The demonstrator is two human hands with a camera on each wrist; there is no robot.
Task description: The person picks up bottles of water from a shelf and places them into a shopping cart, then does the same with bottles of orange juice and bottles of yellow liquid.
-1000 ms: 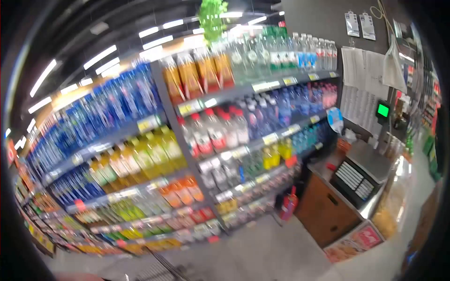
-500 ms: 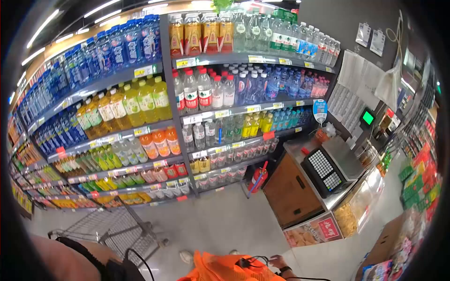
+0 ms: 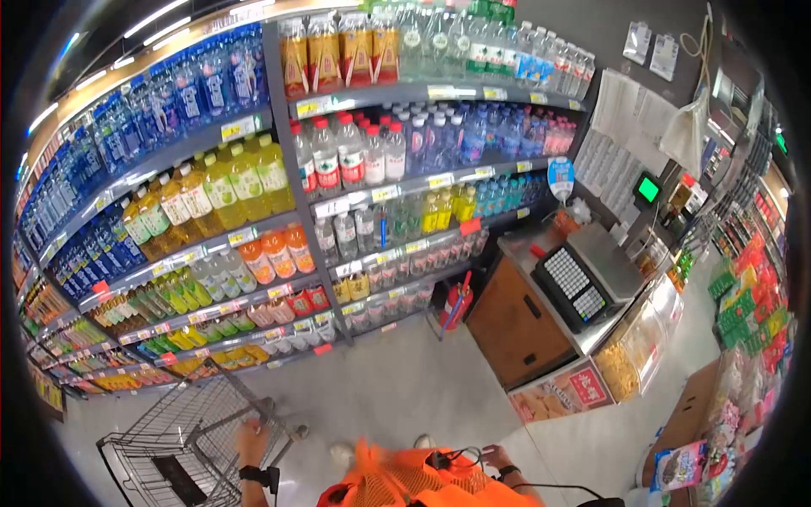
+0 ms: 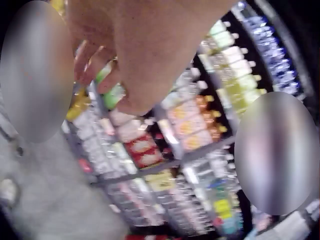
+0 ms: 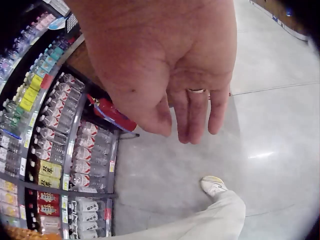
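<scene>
My left hand [image 3: 252,441] is in front of me at the lower left, overlapping the near side of a wire shopping cart [image 3: 182,431] in the head view. In the left wrist view, slightly blurred, the fingers of this hand [image 4: 125,55] bend loosely with nothing between them. My right hand [image 3: 497,458] hangs beside the orange vest [image 3: 422,477]. Seen close in the right wrist view, that hand [image 5: 170,70] has relaxed fingers, a ring on one of them, and holds nothing.
Shelves of bottled drinks [image 3: 346,156] run along the front and left. A red fire extinguisher [image 3: 456,304] stands by a wooden counter [image 3: 511,321] carrying a weighing scale [image 3: 576,287]. Packaged goods [image 3: 680,465] fill the right edge. Grey floor [image 3: 397,380] lies between.
The head view has tilted down and steadied. My left arm, earlier a large shape at the lower left edge, now reaches forward with its hand showing by the cart. My right hand stays low.
</scene>
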